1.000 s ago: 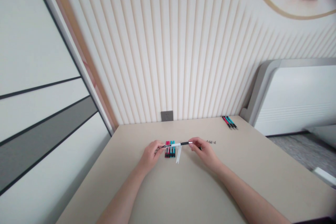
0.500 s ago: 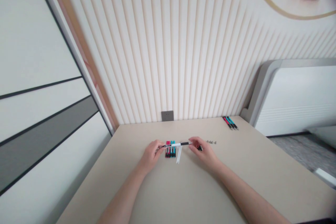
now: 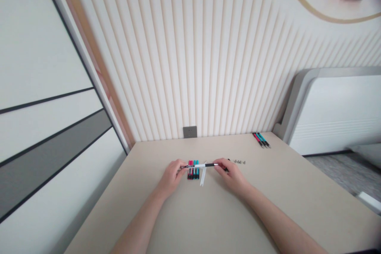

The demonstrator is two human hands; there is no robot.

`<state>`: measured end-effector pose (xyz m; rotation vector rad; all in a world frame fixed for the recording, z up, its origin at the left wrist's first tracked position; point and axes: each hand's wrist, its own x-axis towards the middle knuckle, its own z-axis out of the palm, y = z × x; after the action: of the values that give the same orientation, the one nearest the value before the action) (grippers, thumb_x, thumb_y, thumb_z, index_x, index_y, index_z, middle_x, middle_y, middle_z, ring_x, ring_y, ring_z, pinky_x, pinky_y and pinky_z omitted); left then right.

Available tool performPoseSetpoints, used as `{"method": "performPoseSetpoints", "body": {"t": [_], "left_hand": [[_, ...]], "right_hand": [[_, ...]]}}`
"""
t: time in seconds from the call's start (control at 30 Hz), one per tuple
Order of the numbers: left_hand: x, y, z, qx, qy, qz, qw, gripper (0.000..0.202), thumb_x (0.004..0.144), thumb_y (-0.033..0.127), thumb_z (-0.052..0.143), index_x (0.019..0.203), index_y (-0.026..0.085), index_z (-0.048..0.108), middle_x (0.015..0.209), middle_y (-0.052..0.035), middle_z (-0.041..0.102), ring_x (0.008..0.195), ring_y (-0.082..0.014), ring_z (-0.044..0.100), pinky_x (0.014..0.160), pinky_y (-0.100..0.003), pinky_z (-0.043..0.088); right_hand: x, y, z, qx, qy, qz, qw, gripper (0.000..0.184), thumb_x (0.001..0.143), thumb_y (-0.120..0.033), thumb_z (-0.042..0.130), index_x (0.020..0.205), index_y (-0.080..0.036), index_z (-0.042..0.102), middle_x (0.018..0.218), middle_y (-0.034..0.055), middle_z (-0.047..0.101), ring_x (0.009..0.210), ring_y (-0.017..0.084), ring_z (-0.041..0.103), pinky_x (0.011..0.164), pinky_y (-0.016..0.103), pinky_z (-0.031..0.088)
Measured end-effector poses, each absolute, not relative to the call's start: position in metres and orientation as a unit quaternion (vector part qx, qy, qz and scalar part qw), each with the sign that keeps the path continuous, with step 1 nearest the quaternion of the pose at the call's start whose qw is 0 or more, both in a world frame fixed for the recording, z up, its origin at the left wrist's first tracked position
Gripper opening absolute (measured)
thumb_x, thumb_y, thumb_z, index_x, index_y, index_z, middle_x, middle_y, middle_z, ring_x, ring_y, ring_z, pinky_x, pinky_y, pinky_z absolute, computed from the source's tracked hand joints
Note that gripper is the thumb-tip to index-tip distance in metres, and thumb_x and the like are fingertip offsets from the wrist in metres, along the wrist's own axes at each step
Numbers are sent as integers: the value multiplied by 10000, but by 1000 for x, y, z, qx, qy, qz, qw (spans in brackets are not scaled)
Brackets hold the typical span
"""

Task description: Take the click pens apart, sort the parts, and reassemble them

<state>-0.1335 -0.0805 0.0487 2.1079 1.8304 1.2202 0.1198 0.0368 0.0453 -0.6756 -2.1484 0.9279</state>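
Note:
A white and black ballpoint pen [image 3: 200, 165] is held level above the table between my two hands. My left hand [image 3: 172, 173] pinches its black clip end. At the opposite end, the fingers of my right hand [image 3: 230, 172] close around the silver tip, next to the black grip. Beneath the pen lie several pink and blue pen barrels [image 3: 193, 174] side by side, partly hidden by it. Thin white refills [image 3: 203, 177] rest just right of those barrels. Dark parts lie behind my right fingers, mostly covered.
Small silver pen tips [image 3: 239, 162] sit in a row right of my right hand. Pink and blue pens [image 3: 262, 140] lie at the table's back right corner. A ribbed wall with a grey socket [image 3: 189, 131] borders the table's [image 3: 190, 214] far edge.
My right fingers have shifted slightly at the pen's tip, and more of the silver shows. The left hand keeps its grip on the clip end, nearly still.

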Motion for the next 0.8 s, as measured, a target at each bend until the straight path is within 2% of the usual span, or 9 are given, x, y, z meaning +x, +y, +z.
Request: {"method": "performPoseSetpoints", "body": {"t": [0.2,0.27,0.37,0.47,0.57,0.8], "left_hand": [[-134,-80,48,695,596,400,44,183,963,332,465,953,216,605,900,-40,665,856,-200,613,787,-327,489],[-133,-80,48,700,592,397,41,180,965,328,466,956,217,607,905,-41,667,870,-202,611,804,-335,486],[-132,-79,48,700,585,407,47,163,960,316,478,970,215,606,927,-45,672,888,-200,615,820,-337,487],[-132,-79,47,682,586,434,65,143,953,301,486,964,213,598,929,-40,674,882,-193,629,804,-323,499],[-133,-78,46,672,585,449,64,130,951,285,483,952,215,592,916,-31,673,870,-187,636,794,-315,504],[-134,-80,47,698,569,434,18,155,953,325,503,956,229,624,912,-40,688,897,-199,636,822,-330,505]], "right_hand": [[122,35,48,-245,-859,333,301,335,965,-400,430,767,-195,606,676,3,590,641,154,528,620,272,363],[122,34,46,-251,-861,329,295,415,975,-429,393,679,-193,562,602,-12,525,587,140,478,590,267,334],[121,32,43,-277,-835,389,275,504,973,-515,355,604,-201,493,523,-32,444,510,123,404,530,257,305],[119,29,42,-282,-803,460,254,552,954,-593,345,576,-208,464,503,-32,440,483,118,389,498,249,311],[118,26,44,-270,-794,479,260,556,940,-616,363,580,-207,475,511,-29,463,489,115,402,494,239,323],[120,23,50,-276,-729,588,215,573,909,-658,379,548,-218,446,381,-66,397,369,91,303,410,220,265]]}}
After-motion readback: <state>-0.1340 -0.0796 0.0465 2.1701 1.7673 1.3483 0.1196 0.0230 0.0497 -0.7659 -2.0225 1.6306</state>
